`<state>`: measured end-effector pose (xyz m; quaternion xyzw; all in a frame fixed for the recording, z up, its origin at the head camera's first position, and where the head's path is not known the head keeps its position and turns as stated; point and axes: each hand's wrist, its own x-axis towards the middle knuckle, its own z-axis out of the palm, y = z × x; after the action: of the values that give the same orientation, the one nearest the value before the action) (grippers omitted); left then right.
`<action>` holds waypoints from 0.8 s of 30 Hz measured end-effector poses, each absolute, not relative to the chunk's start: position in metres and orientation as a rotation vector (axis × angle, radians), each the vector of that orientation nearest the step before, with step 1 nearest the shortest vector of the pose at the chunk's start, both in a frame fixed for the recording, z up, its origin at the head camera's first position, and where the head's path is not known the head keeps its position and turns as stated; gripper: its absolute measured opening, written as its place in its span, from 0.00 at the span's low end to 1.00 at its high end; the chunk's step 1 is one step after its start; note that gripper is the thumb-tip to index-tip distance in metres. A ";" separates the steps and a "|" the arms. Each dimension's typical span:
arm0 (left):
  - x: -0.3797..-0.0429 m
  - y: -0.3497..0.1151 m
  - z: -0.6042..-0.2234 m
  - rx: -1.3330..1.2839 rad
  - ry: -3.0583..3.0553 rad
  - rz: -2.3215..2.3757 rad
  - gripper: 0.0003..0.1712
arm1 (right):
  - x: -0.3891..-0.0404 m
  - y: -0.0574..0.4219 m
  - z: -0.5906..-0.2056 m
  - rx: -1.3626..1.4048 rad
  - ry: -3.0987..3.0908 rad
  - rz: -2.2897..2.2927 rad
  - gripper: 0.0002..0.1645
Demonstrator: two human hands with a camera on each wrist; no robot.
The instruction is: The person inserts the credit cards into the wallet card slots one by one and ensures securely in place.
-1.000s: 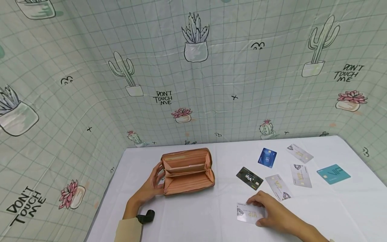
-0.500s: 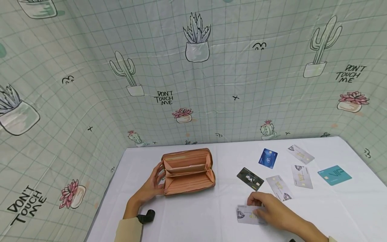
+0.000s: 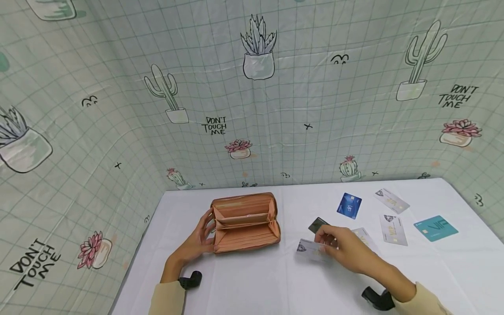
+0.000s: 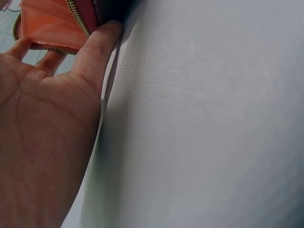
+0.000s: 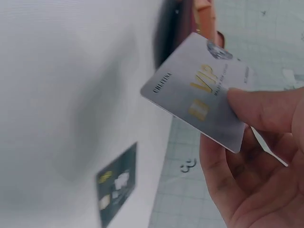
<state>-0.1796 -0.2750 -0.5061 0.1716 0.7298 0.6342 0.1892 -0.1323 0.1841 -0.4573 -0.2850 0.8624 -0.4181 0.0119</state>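
An orange-brown zip-around wallet (image 3: 246,236) lies spread open on the white table, its compartments showing. My left hand (image 3: 194,240) grips its left end, thumb along the near corner and fingers on the far side; in the left wrist view the thumb (image 4: 97,57) touches the wallet by its brass zip. To the right of the wallet, my right hand (image 3: 350,249) pinches a silver VIP card (image 5: 190,95) between thumb and fingers, raised above the table. Behind that hand, a black VIP card (image 3: 317,225) and another silver card (image 3: 364,236) are partly hidden.
Farther right lie a blue card (image 3: 349,205), two silver cards, one at the back (image 3: 391,200) and one nearer (image 3: 393,229), and a teal card (image 3: 435,228). A grid-patterned cloth (image 3: 291,100) with cactus drawings hangs behind the white table (image 3: 252,284).
My right hand has taken the silver card between thumb and fingers, lifted it off the table and moved it slightly left and away from me. The left hand and wallet stay put.
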 end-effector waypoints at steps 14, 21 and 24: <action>-0.182 -0.276 -0.506 0.480 2.027 1.799 0.71 | -0.183 0.141 -0.422 -0.814 2.800 -1.417 0.11; -0.182 -0.277 -0.505 0.486 2.039 1.786 0.71 | -0.209 0.114 -0.413 -0.805 2.834 -1.467 0.09; -0.182 -0.277 -0.506 0.498 2.055 1.776 0.71 | -0.218 0.104 -0.411 -0.837 2.826 -1.506 0.08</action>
<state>-0.1816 -0.2770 -0.5058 0.1771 0.7308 0.6315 0.1890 -0.2184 0.1036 -0.4115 -0.2521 0.8507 -0.4535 -0.0841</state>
